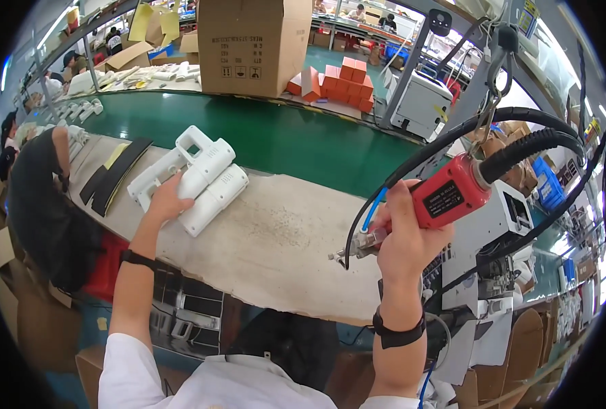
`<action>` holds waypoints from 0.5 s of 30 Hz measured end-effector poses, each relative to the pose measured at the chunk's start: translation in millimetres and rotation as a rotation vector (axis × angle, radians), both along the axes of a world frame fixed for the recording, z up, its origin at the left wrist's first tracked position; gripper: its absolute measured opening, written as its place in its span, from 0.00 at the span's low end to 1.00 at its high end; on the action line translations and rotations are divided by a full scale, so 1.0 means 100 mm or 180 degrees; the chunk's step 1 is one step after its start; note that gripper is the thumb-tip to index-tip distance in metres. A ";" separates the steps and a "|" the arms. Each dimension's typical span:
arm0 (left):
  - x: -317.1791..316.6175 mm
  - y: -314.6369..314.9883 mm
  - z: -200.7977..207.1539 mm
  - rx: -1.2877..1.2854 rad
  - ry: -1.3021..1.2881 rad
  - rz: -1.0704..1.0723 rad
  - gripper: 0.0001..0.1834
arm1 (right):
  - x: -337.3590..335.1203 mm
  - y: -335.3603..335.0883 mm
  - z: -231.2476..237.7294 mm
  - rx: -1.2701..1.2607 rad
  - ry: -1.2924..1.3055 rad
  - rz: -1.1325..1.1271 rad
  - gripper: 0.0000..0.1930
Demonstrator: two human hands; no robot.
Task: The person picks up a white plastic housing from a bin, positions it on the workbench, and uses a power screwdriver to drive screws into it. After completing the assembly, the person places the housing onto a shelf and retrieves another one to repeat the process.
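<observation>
My left hand (169, 199) is closed around the near side of a white plastic housing (207, 178) with loop-shaped handles and small vent slots. Two such housings seem to lie side by side on the cardboard-covered bench, touching each other. My right hand (406, 235) is wrapped around a red electric screwdriver (449, 191), raised over the right end of the bench. Its metal tip (344, 258) points left and down, apart from the housings. A black cable and a thin blue hose run from the screwdriver, which hangs from a metal hook (499, 75).
Black strips (115, 176) lie left of the housings. Beyond the bench runs a green conveyor belt (262, 129), with a large cardboard box (252, 48) and orange boxes (347, 82) behind it. At the left sits a co-worker in dark clothing (44, 204). A white machine (487, 225) stands at the right.
</observation>
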State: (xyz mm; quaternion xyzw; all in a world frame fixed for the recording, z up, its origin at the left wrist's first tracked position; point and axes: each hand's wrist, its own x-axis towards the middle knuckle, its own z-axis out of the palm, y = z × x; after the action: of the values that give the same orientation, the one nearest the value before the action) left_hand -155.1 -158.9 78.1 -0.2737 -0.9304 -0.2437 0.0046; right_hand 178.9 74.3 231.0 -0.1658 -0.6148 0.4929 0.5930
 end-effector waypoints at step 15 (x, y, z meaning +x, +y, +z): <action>2.21 0.26 -0.50 -0.0027 0.0432 -0.1203 0.49 | 0.09 0.08 0.08 0.0011 0.0190 -0.0175 0.08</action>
State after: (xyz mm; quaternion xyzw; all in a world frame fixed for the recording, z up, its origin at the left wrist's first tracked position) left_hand 66.3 -133.0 28.5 -0.4592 -0.8611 -0.2172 0.0203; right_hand 187.9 82.4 239.3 -0.1668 -0.5929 0.4801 0.6246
